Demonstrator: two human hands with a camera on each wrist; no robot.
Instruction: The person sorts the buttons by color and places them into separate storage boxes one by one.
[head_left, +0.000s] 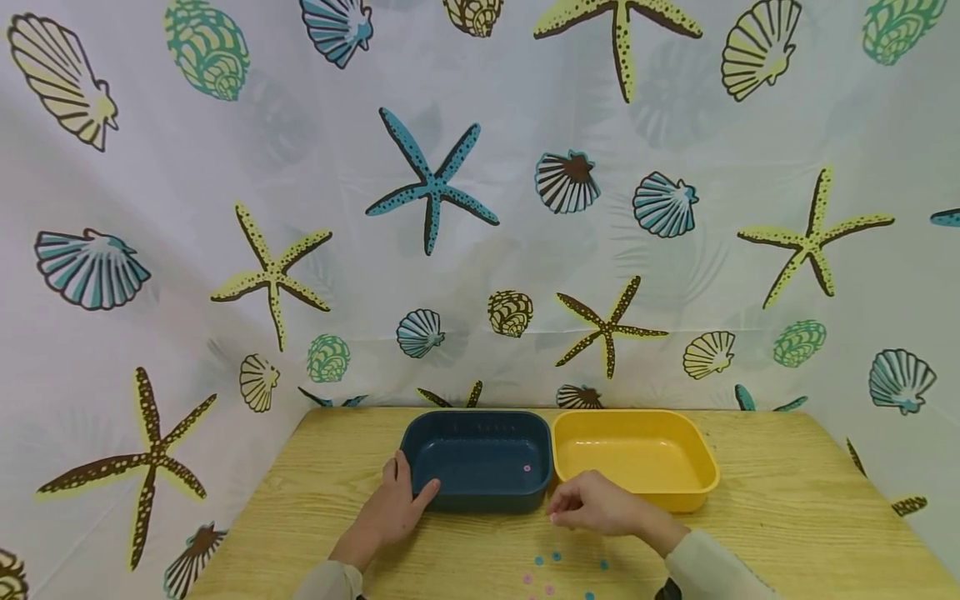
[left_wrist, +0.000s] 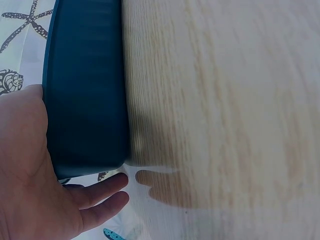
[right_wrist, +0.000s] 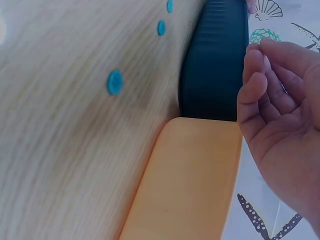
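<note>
In the head view, my left hand [head_left: 392, 507] rests at the near left corner of a dark blue plastic bin [head_left: 480, 503], thumb at the front rim and fairly straight fingers along the left side. My right hand [head_left: 596, 505] hovers before the seam between the blue bin and a yellow bin [head_left: 678, 502]. Its thumb and index fingertips pinch a tiny pinkish button [head_left: 553, 518], mostly covered by the fingers. Inside the blue bin lies one pink button [head_left: 527, 468]. The right wrist view shows the fingertips drawn together, with blue buttons [right_wrist: 115, 82] on the table.
Several small blue buttons [head_left: 557, 556] and pink buttons [head_left: 527, 578] lie scattered on the wooden table [head_left: 787, 500], close to its near side. The two bins stand side by side at the back. Behind them hangs a white curtain [head_left: 480, 275] printed with shells and starfish.
</note>
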